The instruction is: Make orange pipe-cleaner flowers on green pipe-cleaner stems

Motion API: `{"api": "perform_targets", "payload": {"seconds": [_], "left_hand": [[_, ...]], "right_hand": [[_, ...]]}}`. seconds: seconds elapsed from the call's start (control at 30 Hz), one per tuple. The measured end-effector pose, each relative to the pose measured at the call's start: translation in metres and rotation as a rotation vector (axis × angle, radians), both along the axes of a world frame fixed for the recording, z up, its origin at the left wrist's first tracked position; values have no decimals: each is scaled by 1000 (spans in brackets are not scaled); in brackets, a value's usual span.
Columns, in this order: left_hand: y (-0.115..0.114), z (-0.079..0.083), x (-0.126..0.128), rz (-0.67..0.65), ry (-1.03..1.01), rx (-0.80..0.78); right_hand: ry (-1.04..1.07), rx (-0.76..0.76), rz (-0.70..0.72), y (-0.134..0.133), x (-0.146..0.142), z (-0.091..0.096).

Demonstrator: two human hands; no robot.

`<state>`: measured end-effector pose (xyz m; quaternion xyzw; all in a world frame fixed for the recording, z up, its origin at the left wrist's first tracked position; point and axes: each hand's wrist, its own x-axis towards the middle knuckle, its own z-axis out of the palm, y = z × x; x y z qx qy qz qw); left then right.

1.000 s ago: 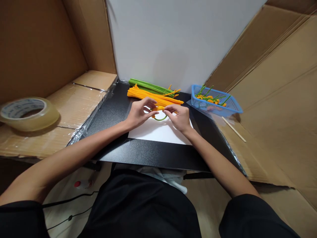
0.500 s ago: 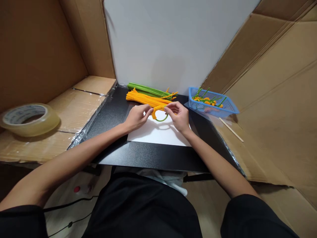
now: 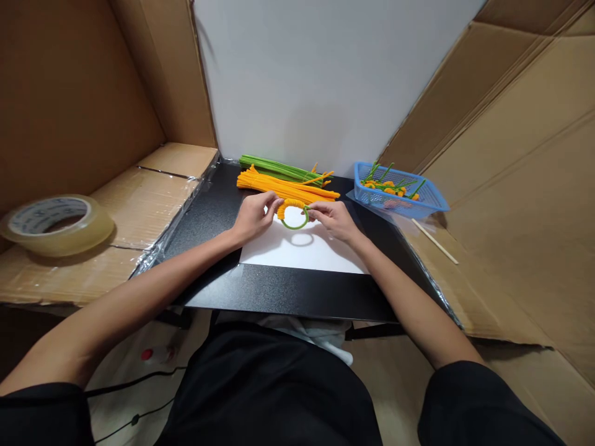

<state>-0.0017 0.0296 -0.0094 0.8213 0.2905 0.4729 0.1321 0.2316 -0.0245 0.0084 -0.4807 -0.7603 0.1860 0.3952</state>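
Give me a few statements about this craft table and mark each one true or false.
1. The left hand and the right hand both hold a small ring of green and orange pipe cleaner in their fingers. True.
2. The blue basket is empty. False: it holds green and orange pieces.
3. The roll of tape lies on cardboard to the person's left. True.
4. The wooden stick is in the right hand. False: it lies on the cardboard beside the basket.
5. The orange pipe cleaners lie on the white sheet. False: they lie beyond it.
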Motion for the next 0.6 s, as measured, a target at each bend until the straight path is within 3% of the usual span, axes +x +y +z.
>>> {"api": "perform_targets", "payload": {"seconds": [0.17, 0.27, 0.37, 0.5, 0.6], "left_hand": [[23, 1, -12, 9, 56, -33], [46, 5, -31, 207, -3, -68], [63, 6, -47, 256, 21, -114], [71, 1, -58, 207, 96, -147], [74, -3, -61, 139, 289, -170]], "right_hand": [[-142, 42, 6, 8, 31, -1], [-171, 90, -92, 13, 55, 2], [-176, 71, -125, 15, 68, 4], [-253, 58, -110, 13, 70, 3], [-299, 42, -109, 9, 66, 3]]}}
